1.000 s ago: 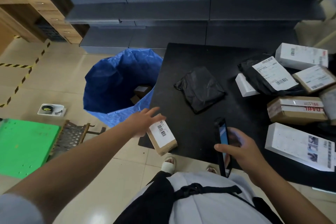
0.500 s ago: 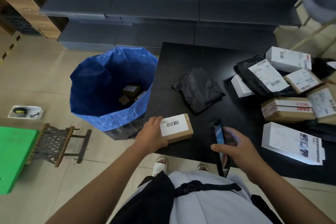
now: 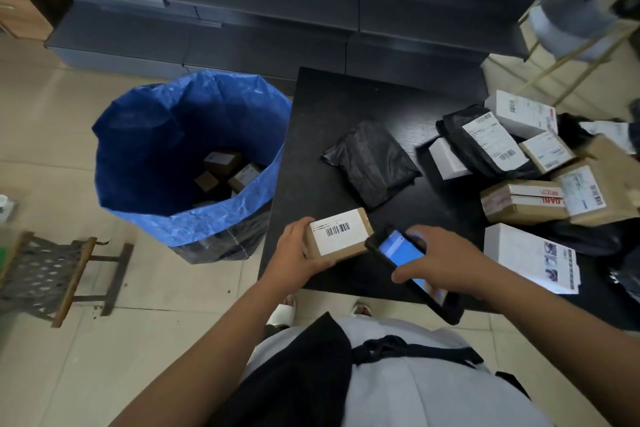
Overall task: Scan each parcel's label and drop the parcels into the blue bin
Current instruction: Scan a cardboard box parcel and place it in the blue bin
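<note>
Parcel (image 3: pixel 337 234), a small brown box with its white barcode label up, sits in our left hand (image 3: pixel 298 258) at the near left corner of the black table (image 3: pixel 346 107), fingers curled round its left end. Half a second ago our right hand (image 3: pixel 446 260) held the phone (image 3: pixel 408 262) edge-on and apart from the box; now we have swung it flat, its lit screen up and its top end touching the box's right end, thumb and fingers gripping its sides. At ten o'clock from the box stands the blue bin (image 3: pixel 180 218), with several brown boxes lying in its bottom. At twelve o'clock lies a black bag (image 3: pixel 372 161); at two o'clock a heap of labelled boxes (image 3: pixel 526 201) runs off the right edge. Label print is too small to read.
</note>
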### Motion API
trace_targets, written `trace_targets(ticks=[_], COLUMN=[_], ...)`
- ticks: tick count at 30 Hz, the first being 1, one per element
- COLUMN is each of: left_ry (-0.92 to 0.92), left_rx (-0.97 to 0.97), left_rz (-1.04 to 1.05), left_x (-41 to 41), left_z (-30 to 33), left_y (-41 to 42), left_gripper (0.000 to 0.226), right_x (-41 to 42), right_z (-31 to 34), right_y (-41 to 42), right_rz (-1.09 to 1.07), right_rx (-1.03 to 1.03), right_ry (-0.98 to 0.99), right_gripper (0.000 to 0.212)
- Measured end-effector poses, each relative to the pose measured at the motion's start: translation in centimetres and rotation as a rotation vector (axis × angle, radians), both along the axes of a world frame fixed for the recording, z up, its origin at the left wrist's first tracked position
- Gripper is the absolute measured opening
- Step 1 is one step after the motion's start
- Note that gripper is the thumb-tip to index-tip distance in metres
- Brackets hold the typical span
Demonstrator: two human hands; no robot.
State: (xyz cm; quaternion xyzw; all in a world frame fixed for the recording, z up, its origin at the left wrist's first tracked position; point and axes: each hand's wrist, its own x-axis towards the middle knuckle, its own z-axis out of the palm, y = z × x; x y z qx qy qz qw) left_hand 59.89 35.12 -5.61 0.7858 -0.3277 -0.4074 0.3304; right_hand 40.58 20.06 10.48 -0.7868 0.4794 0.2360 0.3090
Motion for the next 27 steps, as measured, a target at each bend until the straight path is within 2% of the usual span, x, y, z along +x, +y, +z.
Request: trace_targets(ticks=[4,7,12,17,22,27], left_ry=[0.027,0.042,0.026,0.0,-0.026,-0.045], left_rx=[-0.047,-0.061,-0.075,-0.03,0.0,0.007], left_rz=[0.01,0.014,-0.01,-0.023,-0.066,-0.085], left_x=[-0.1,-0.1,0.1,0.0,0.1,0.2], left_z=[-0.8,-1.1,-1.2,-0.8,-0.6,-0.5], left_y=[0.3,0.3,0.3,0.3,0.2,0.2], left_gripper=[0.085,0.087,0.087,0.094,0.098,0.099], right_x=[2.9,4.5,5.9,6.1,5.5,5.3], right_z=[1.2,1.2,1.2,1.5,1.3,1.8], right_y=[0.2,0.7,1.5,2.0,2.0,2.1], right_rz=[0.247,0.322,0.308,0.285,0.253,0.243], right_rx=[-0.064,-0.085,-0.113,-0.157,-0.154,-0.162], right_ry=[0.276,0.376,0.408,0.424,0.408,0.396], right_gripper=[0.071,0.077,0.05,0.061,0.051,0.049])
